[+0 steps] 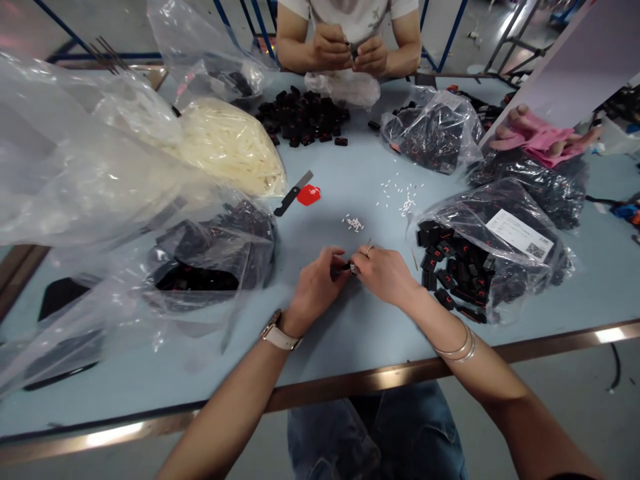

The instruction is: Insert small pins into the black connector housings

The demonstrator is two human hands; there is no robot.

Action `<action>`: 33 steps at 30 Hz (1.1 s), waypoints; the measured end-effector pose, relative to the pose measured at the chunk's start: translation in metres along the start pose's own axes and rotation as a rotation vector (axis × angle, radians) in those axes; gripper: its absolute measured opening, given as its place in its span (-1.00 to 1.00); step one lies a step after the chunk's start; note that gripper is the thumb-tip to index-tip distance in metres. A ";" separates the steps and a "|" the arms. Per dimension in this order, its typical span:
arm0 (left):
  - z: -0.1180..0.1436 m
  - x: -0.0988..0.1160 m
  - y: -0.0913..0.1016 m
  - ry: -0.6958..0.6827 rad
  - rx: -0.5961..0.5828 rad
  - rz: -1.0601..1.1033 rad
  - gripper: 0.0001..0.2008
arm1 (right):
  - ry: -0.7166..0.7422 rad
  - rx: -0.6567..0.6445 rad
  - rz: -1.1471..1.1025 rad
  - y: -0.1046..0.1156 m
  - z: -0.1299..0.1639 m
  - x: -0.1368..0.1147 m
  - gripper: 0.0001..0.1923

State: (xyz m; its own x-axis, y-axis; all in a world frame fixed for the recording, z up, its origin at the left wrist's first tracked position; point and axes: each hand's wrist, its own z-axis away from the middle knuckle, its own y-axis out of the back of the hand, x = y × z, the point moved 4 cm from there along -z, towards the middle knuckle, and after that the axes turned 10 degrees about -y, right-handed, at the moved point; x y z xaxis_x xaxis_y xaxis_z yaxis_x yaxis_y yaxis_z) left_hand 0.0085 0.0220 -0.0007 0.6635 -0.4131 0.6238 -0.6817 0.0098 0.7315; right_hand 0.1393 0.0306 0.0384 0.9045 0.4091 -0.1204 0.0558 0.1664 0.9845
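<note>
My left hand [316, 288] and my right hand [384, 272] meet over the light blue table [350, 193], both pinching one small black part [347, 267] between their fingertips. A little pile of tiny white pieces [355, 223] lies just beyond my hands, with more scattered white pieces [403, 197] further right. An open clear bag of black parts with red marks [480, 257] lies right of my right hand. Another clear bag of black parts [210, 257] lies left of my left hand.
A black-handled knife [291, 194] and a red piece [309, 195] lie mid-table. A bag of white strips [233, 143] and large clear bags [75, 167] fill the left. Across the table a person's hands [350, 53] work near a pile of black parts [303, 117]. Pink gloves [540, 137] lie far right.
</note>
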 end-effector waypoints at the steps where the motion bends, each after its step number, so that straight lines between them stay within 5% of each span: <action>1: -0.001 0.000 0.001 0.022 0.003 0.013 -0.67 | -0.012 0.005 0.000 0.000 0.000 0.002 -0.77; 16: 0.002 0.008 0.001 -0.083 0.058 0.002 -0.63 | 0.016 0.001 0.027 -0.001 0.001 -0.001 -0.78; 24: -0.002 0.006 0.005 0.085 0.058 0.101 -0.61 | -0.026 -0.001 -0.010 -0.001 -0.001 0.002 -0.75; 33: -0.003 0.005 0.006 0.116 0.060 0.127 -0.60 | 0.007 -0.012 -0.012 0.000 -0.001 0.003 -0.75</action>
State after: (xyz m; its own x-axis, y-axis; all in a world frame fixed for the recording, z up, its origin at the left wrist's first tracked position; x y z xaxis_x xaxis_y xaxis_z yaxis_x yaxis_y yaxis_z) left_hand 0.0086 0.0227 0.0072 0.5998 -0.3040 0.7402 -0.7770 -0.0003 0.6295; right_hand 0.1415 0.0330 0.0383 0.9010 0.4130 -0.1328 0.0611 0.1823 0.9813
